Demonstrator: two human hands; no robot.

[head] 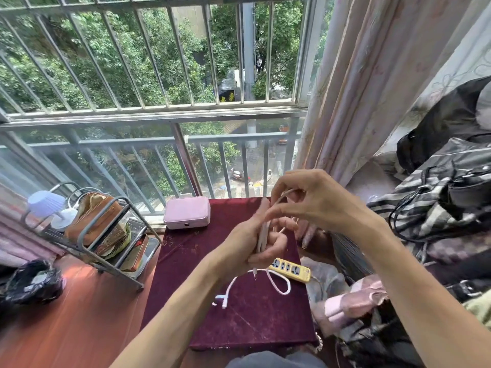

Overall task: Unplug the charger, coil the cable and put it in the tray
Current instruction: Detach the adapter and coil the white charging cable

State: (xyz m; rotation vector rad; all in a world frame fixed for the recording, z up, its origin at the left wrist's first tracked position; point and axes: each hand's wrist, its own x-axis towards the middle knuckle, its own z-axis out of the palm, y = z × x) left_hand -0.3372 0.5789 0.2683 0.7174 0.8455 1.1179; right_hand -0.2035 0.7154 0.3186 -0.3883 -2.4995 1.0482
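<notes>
My left hand (pixel 255 240) holds several loops of a white and pink charger cable (pixel 263 236) above a dark red cloth-covered table (pixel 212 261). My right hand (pixel 313 200) pinches a strand of the same cable just above the left hand. The loose end of the cable (pixel 276 284) hangs down onto the table, ending in white connectors (pixel 221 300). A yellow power strip (pixel 291 269) lies on the table's right edge, with nothing plugged into its visible sockets. A metal rack with tray shelves (pixel 106 235) stands to the left.
A pink case (pixel 186 212) sits at the table's far edge by the window railing (pixel 159 140). The rack holds a brown pouch (pixel 93 221) and a small lamp (pixel 50 205). A black bag (pixel 32 282) lies on the floor. Clothes and bags (pixel 438 208) are piled at the right.
</notes>
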